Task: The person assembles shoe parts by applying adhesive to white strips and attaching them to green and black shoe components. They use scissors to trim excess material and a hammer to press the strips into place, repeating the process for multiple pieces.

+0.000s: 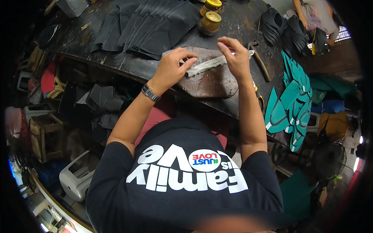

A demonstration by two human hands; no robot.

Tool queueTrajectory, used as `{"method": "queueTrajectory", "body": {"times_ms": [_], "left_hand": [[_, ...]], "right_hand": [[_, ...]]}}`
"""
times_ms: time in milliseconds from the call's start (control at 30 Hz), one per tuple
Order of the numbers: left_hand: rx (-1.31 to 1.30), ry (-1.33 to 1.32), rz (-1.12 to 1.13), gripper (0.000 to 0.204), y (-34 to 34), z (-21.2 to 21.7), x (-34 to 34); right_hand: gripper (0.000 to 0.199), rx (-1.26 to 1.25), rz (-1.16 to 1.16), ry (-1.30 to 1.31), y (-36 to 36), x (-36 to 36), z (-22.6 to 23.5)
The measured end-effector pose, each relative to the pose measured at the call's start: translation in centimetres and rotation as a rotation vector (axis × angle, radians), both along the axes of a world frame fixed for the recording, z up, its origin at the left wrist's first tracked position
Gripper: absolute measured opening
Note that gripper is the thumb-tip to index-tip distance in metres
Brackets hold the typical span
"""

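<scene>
Narrow white cloth-like strip: likely light, limp; pinch ends (can't tell if my left hand or right hand grips).

On the counter, a strip is positioned over a slab; behind, jars are placed, with sheets to their left; rightward, a hammer is set, then cut pieces.

Strip: off-white | slab: mottled dark brown, to my eye | table: black, pale scuffs | stacked sheets: black | 2 jars: yellow-topped | cut pieces: teal green, black bands, white edges | shirt: black, white lettering | wristwatch: silver-grey
</scene>
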State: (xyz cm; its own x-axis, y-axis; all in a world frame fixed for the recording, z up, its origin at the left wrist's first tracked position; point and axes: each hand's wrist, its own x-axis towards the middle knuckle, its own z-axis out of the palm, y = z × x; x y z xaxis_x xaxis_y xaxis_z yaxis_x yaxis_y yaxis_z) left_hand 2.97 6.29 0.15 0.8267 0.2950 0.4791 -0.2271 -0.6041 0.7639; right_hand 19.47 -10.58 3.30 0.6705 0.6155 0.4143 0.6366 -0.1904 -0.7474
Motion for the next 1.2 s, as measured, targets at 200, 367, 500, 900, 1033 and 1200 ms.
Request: {"method": "queueTrajectory", "body": {"times_ms": [200,367,500,900,1033,1200], "left_hand": [[-0.066,0.06,-0.011,0.017,0.5,0.6,2.6],[0.346,0.066,-0.021,0.04,0.1,-1.6,2.4],[0.479,-0.028,-0.096,0.043,-0.2,-2.9,2.5],[0.511,0.1,-0.137,0.026,0.1,-3.0,2.5],[0.552,0.124,-0.103,0.028,0.5,-3.2,2.5],[0.558,0.16,-0.12,0.031,0.6,-3.0,2.5]], "right_hand": [[0.02,0.065,0.079,-0.016,2.8,0.0,1.5],[0.017,0.038,0.182,-0.185,-3.2,-5.1,-0.3],[0.019,-0.109,0.003,-0.016,-14.7,-8.1,-0.8],[0.05,-1.186,-0.863,0.428,-41.6,-18.7,-6.8],[0.097,-1.356,-1.024,0.655,-45.5,-22.9,-10.8],[0.109,-1.369,-1.057,0.7,-45.7,-25.8,-15.2]]}}
